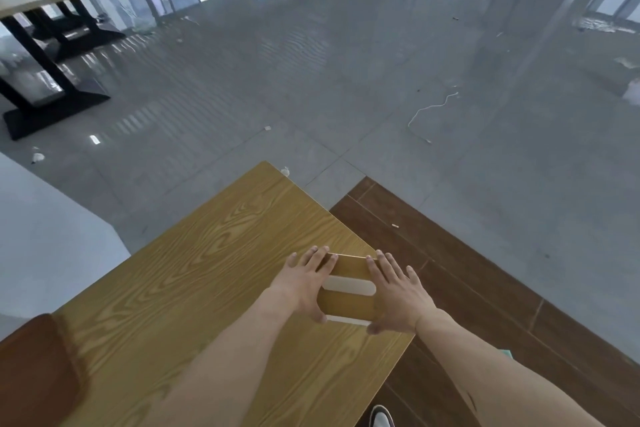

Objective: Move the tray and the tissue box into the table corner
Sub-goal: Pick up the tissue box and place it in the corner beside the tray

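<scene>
A wood-grain tissue box (349, 302) with a pale oval slot on top stands near the right edge of the yellow wooden table (194, 274). My left hand (308, 284) presses its left side, fingers spread along the box. On the opposite side my right hand (394, 291) lies flat against the box. The box is clamped between both palms. A white strip shows under the box's near edge; whether that is the tray I cannot tell. No separate tray is in view.
The table's far corner (266, 163) points away from me. A brown chair seat (34, 367) sits at the lower left. Dark wood flooring (467, 281) and grey tiles lie to the right. Black-legged tables (45, 80) stand far left. A white cable (433, 107) lies on the floor.
</scene>
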{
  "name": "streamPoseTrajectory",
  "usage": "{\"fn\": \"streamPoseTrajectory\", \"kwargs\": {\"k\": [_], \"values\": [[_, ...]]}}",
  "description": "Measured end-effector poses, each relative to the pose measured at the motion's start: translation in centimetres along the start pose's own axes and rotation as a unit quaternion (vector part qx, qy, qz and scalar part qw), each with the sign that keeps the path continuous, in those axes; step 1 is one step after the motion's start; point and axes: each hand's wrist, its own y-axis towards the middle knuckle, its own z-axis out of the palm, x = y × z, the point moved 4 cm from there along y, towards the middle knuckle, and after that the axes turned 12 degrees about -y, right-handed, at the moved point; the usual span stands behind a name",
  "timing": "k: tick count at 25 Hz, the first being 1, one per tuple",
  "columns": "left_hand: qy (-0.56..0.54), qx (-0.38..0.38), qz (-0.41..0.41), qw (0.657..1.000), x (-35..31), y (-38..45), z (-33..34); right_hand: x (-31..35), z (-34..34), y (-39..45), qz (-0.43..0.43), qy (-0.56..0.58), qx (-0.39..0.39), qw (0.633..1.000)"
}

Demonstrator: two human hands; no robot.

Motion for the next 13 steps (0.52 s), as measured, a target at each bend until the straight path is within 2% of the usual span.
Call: {"fn": "streamPoseTrajectory", "kwargs": {"k": [6, 13], "values": [[-0.003, -0.029, -0.024, 0.999, -2.2, -2.0, 0.1, -0.6, -0.2, -0.1, -0.041, -0.034, -0.028, 0.998], [-0.039, -0.057, -0.114, 0.991, -5.1, -7.5, 2.9, 0.0, 0.1, -2.1, -0.148, -0.085, -0.051, 0.984]]}}
